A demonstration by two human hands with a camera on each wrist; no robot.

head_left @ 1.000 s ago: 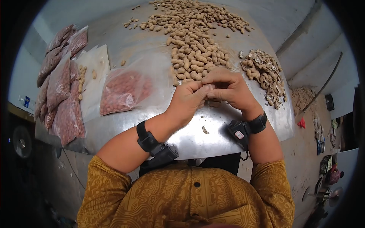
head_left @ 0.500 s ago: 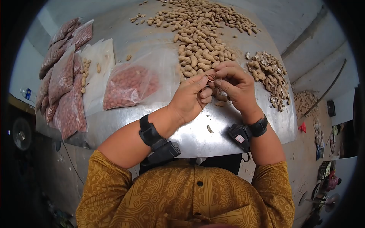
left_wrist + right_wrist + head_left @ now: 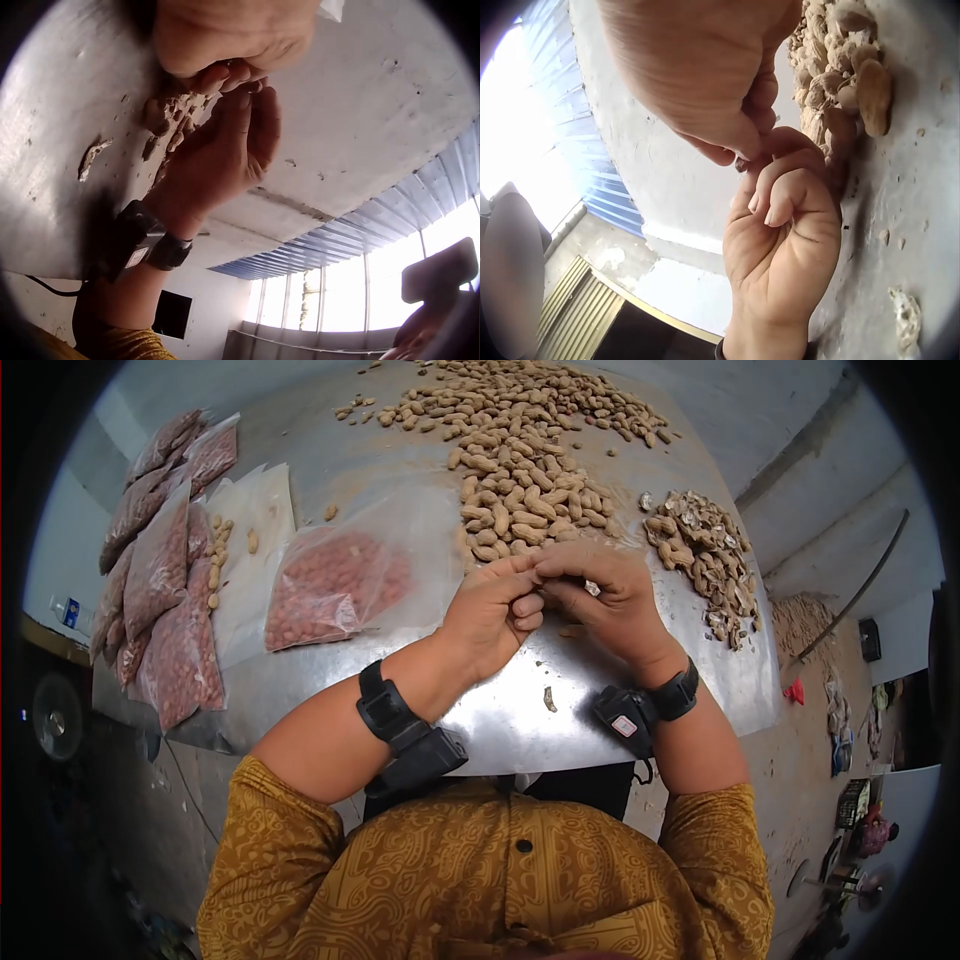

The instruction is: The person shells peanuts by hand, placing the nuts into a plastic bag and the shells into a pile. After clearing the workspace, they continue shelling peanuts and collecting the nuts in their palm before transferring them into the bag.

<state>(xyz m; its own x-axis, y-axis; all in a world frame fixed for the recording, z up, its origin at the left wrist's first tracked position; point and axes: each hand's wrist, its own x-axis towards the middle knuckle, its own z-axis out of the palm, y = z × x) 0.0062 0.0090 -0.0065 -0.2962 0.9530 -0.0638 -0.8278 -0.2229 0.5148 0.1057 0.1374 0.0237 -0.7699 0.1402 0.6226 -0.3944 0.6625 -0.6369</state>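
My two hands meet at the fingertips over the near end of the peanut pile (image 3: 535,500). Thumb and forefinger of my left hand (image 3: 490,615) pinch a peanut, mostly covered by fingers; a small brown bit of the peanut (image 3: 741,163) shows at the fingertips in the right wrist view. The other left fingers curl into the palm. My right hand (image 3: 615,600) bends over from the right, thumb and fingers closed at the same spot. A pale piece of shell (image 3: 592,588) shows between its thumb and fingers.
A clear bag of pink kernels (image 3: 340,590) lies left of the hands. Further left are filled bags (image 3: 180,650) and flat bags (image 3: 262,510) with several peanuts on top. Broken shells (image 3: 705,560) are heaped at the right; a shell scrap (image 3: 549,699) lies near the table's front.
Half a second ago the hands were slightly apart, with an opened peanut showing reddish at the left fingertips. The right hand has moved left, and the fingertips meet again, covering it.
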